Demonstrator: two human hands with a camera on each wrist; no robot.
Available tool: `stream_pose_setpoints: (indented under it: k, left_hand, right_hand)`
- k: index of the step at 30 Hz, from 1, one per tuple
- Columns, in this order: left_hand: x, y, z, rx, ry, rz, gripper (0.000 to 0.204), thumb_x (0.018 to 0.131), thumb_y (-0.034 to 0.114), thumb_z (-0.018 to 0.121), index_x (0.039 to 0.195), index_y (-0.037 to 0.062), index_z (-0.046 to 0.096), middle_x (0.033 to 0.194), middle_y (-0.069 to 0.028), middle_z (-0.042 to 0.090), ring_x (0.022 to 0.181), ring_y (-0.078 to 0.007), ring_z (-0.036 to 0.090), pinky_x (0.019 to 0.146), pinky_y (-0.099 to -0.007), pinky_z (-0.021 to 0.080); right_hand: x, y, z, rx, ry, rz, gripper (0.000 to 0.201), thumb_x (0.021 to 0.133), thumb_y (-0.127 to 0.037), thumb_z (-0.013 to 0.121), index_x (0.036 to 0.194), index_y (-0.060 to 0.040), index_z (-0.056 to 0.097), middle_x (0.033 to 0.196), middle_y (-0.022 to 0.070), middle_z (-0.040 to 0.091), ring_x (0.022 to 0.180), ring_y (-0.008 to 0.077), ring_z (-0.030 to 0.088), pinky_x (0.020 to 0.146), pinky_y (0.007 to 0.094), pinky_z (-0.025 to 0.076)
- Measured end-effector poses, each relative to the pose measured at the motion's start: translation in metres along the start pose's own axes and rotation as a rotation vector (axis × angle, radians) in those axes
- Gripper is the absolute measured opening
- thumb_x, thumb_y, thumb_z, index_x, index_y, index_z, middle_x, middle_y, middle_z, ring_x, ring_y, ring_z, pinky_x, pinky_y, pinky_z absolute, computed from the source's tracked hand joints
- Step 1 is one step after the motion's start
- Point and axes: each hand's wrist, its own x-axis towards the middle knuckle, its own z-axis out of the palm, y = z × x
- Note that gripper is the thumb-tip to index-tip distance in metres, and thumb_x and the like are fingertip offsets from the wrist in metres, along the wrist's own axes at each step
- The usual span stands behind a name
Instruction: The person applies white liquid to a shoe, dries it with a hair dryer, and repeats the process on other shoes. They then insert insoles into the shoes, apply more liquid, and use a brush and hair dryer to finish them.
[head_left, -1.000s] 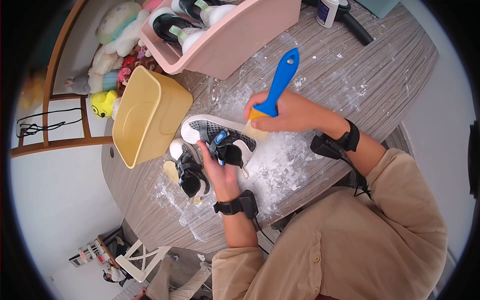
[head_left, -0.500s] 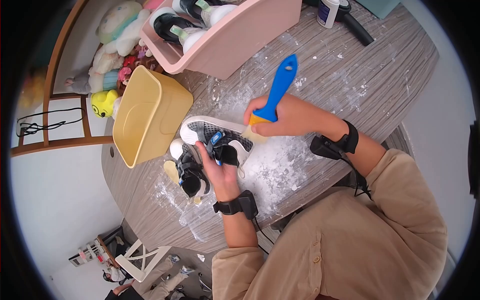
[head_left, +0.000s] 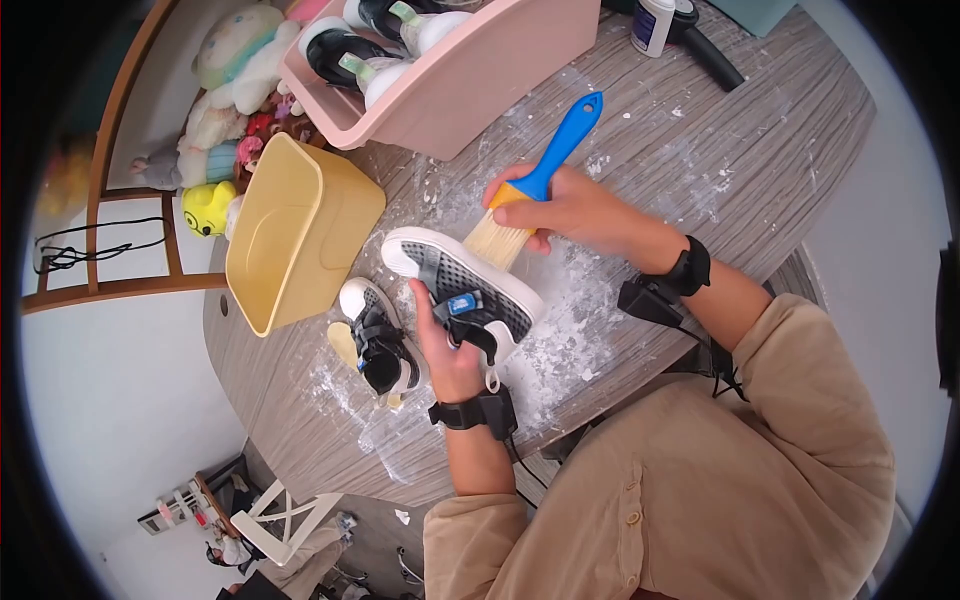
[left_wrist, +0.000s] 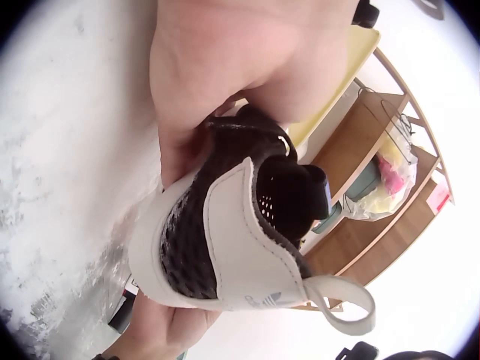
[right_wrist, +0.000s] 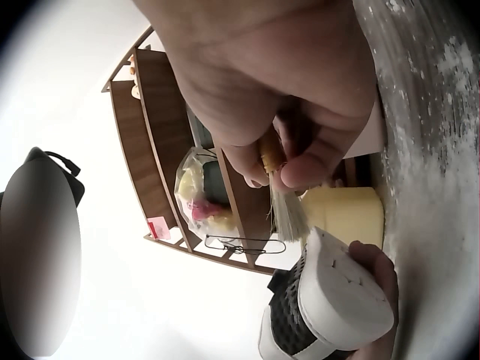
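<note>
My left hand [head_left: 447,355] holds a dark grey mesh sneaker [head_left: 505,312] with a white sole, toe cap and heel, its thumb along the strap side. In the left wrist view the heel panel [left_wrist: 236,240] and a white pull loop [left_wrist: 345,306] stick out past the hand. In my right hand [head_left: 580,215] is a paintbrush [head_left: 565,145] with a blue handle, gripped around its yellow collar. Its pale bristles [head_left: 492,240] are right at the far sole edge of the sneaker. The matching sneaker [head_left: 380,345] rests on the table left of my left hand.
White powder [head_left: 575,345] is scattered over the wood-grain table [head_left: 790,130]. A yellow bin [head_left: 335,220] stands at the left; behind it is a pink bin [head_left: 480,90] with more shoes. A white bottle [head_left: 653,28] stands at the back. Plush toys [head_left: 240,60] fill a shelf.
The left hand has tilted the held sneaker and shifted it rightward, showing more of its side. The brush has moved from near the heel to the far sole edge.
</note>
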Motion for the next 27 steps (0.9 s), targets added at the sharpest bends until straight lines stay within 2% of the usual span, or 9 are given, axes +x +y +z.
stream_pose_setpoints:
  k: [2,6,9,15,16,18,21,24,27]
  left_hand:
    - [-0.002,0.011,0.009,-0.25,-0.131,-0.236,0.04,0.096,0.035,0.05,0.119,0.0029,0.055,0.109,-0.0083,0.064,0.095,-0.0204,0.063,0.087,-0.0349,0.05]
    - [0.022,0.0,-0.035,-0.263,-0.102,-0.182,0.036,0.095,0.035,0.052,0.113,0.0041,0.058,0.103,-0.0077,0.065,0.09,-0.0197,0.064,0.079,-0.0334,0.052]
    - [0.016,0.006,-0.015,-0.221,0.012,-0.132,0.033,0.094,0.035,0.054,0.108,0.0051,0.06,0.097,-0.0065,0.066,0.085,-0.0189,0.065,0.075,-0.0323,0.054]
    - [0.0,0.014,0.01,-0.346,-0.002,-0.155,0.034,0.094,0.036,0.054,0.107,0.0058,0.06,0.096,-0.0067,0.067,0.082,-0.0186,0.065,0.075,-0.0321,0.054]
    - [-0.001,0.015,0.013,-0.354,-0.006,-0.161,0.033,0.094,0.036,0.054,0.106,0.006,0.06,0.096,-0.0066,0.067,0.082,-0.0186,0.065,0.074,-0.0319,0.054]
    - [0.02,0.004,-0.025,-0.409,-0.109,-0.236,0.033,0.094,0.036,0.054,0.107,0.0064,0.06,0.096,-0.0064,0.067,0.081,-0.0184,0.065,0.074,-0.0319,0.054]
    - [0.024,0.0,-0.028,-0.326,-0.028,-0.159,0.035,0.094,0.037,0.054,0.108,0.0059,0.06,0.098,-0.0061,0.067,0.086,-0.0182,0.065,0.077,-0.0327,0.053]
    - [0.02,0.003,-0.021,-0.322,-0.022,-0.134,0.035,0.094,0.036,0.053,0.11,0.0058,0.06,0.099,-0.0062,0.067,0.088,-0.0186,0.065,0.079,-0.0336,0.053]
    - [0.02,0.002,-0.022,-0.33,-0.042,-0.146,0.036,0.094,0.037,0.053,0.111,0.0061,0.06,0.099,-0.0074,0.067,0.089,-0.0192,0.065,0.08,-0.0345,0.053]
  right_hand:
    - [0.001,0.006,0.002,0.022,-0.05,0.033,0.023,0.084,-0.017,0.065,0.101,-0.0023,0.061,0.072,0.001,0.058,0.055,0.0063,0.051,0.047,0.0208,0.041]
    - [0.002,0.013,-0.004,-0.111,-0.27,0.167,0.022,0.084,-0.014,0.065,0.102,-0.0026,0.06,0.074,0.0018,0.059,0.055,0.0063,0.051,0.047,0.0202,0.041]
    - [-0.002,-0.001,-0.003,-0.285,-0.391,0.214,0.019,0.083,-0.015,0.065,0.095,-0.0011,0.065,0.073,0.003,0.061,0.054,0.0073,0.053,0.05,0.0201,0.044]
    - [0.002,0.004,0.006,-0.006,-0.042,0.096,0.023,0.082,-0.014,0.068,0.1,-0.0017,0.062,0.074,0.0029,0.06,0.053,0.0073,0.053,0.049,0.0206,0.044]
    - [0.002,0.004,0.005,-0.036,-0.099,0.121,0.023,0.082,-0.014,0.068,0.1,-0.0016,0.062,0.074,0.0027,0.059,0.054,0.0072,0.053,0.049,0.0207,0.044]
    - [0.001,0.004,0.001,-0.094,-0.212,0.168,0.023,0.082,-0.015,0.068,0.1,-0.0016,0.062,0.073,0.0022,0.059,0.054,0.0072,0.053,0.049,0.0207,0.044]
    - [0.0,0.002,0.001,-0.22,-0.327,0.224,0.023,0.083,-0.014,0.068,0.101,-0.0021,0.062,0.073,0.0022,0.058,0.056,0.0074,0.054,0.049,0.0211,0.044]
    - [-0.002,-0.005,0.0,-0.252,-0.304,0.157,0.023,0.082,-0.013,0.069,0.102,-0.0026,0.062,0.074,0.0023,0.058,0.056,0.0076,0.054,0.049,0.0212,0.044]
    - [-0.002,-0.002,0.005,-0.09,-0.111,0.058,0.023,0.081,-0.013,0.069,0.101,-0.0032,0.062,0.073,0.0022,0.059,0.055,0.0073,0.053,0.049,0.0208,0.044]
